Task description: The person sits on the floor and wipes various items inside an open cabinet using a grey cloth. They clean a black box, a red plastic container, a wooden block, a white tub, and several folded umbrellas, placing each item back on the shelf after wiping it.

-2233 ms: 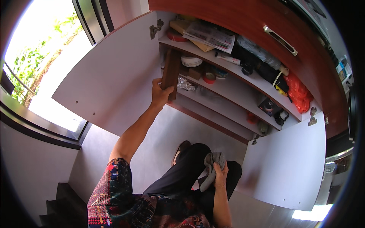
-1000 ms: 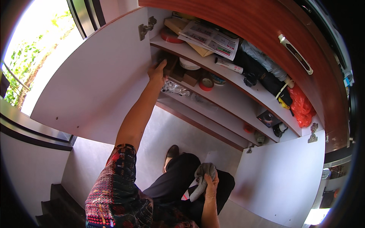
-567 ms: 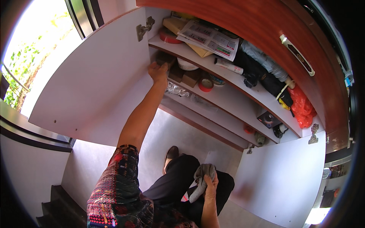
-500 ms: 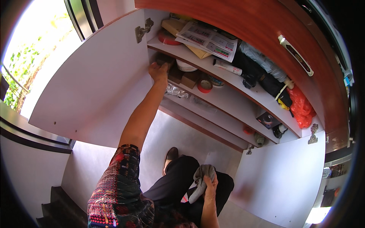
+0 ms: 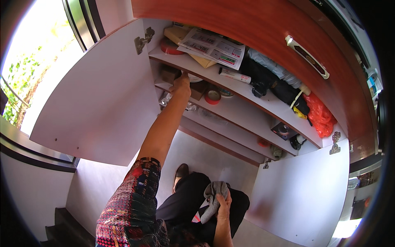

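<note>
My left arm reaches into the open cabinet, and my left hand [image 5: 181,85] is on the middle shelf between a dark brown box [image 5: 169,74] and a white round container [image 5: 195,78]. Its fingers are mostly hidden, so I cannot tell whether it grips anything. A second brown box [image 5: 198,90] lies just right of the hand, followed by a roll of red tape [image 5: 212,97]. Down by my knees, my right hand [image 5: 223,206] is closed around a crumpled grey cloth [image 5: 214,193], which hangs over my dark trousers.
Both cabinet doors stand open, the left door [image 5: 88,99] and the right door [image 5: 300,189]. Papers [image 5: 213,46], a white tube [image 5: 235,75], a black folded umbrella [image 5: 284,88] and a red plastic bag [image 5: 319,115] fill the top shelf. Clear plastic wrap [image 5: 191,106] lies lower down.
My left hand has moved right along the middle shelf, from the dark brown box toward the white container. My right hand keeps hold of the grey cloth. The view has shifted slightly.
</note>
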`<state>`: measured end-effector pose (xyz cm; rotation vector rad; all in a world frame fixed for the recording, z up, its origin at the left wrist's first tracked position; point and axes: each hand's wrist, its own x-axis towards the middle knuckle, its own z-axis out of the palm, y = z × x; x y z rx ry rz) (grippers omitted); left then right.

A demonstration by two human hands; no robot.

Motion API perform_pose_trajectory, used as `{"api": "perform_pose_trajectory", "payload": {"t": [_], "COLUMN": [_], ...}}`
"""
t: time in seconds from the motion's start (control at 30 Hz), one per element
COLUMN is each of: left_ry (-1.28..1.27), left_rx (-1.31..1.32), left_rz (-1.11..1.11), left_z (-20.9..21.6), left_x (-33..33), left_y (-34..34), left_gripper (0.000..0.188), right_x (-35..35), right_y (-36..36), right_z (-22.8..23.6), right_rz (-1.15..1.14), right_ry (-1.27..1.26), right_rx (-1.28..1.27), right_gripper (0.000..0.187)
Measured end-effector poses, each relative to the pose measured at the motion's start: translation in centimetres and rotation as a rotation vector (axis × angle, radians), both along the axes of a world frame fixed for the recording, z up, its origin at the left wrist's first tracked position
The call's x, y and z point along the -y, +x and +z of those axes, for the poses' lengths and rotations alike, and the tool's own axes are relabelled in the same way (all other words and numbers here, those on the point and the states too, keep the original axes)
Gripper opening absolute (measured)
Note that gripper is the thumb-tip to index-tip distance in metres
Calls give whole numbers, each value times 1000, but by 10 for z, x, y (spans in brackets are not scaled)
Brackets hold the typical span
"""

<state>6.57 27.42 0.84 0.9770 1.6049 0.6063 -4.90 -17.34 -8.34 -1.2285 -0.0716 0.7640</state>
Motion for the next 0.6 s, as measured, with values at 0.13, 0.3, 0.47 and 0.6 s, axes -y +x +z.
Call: {"api": "perform_pose_trajectory", "payload": {"t": [0.13,0.3,0.47,0.6], "left_ry": [-12,15,79,50], "left_rx": [-80,62,435,894], "left_rz": [-65,183,237,113], "left_z": [-17,-16,-25,-4], "left_x": [-28,1,12,81], "left_y": [4,15,-23,-75], "left_gripper": [93,87,71,59], "right_x": [0,12,8,15], "right_y": [-2,0,-2,-2], "right_z": [1,-2,7,6], "right_rz": [13,16,25,-24], "right_ry": [27,22,85,229], "right_rx": [-32,-44,-69,-200], "right_gripper": [43,40,41,49]}}
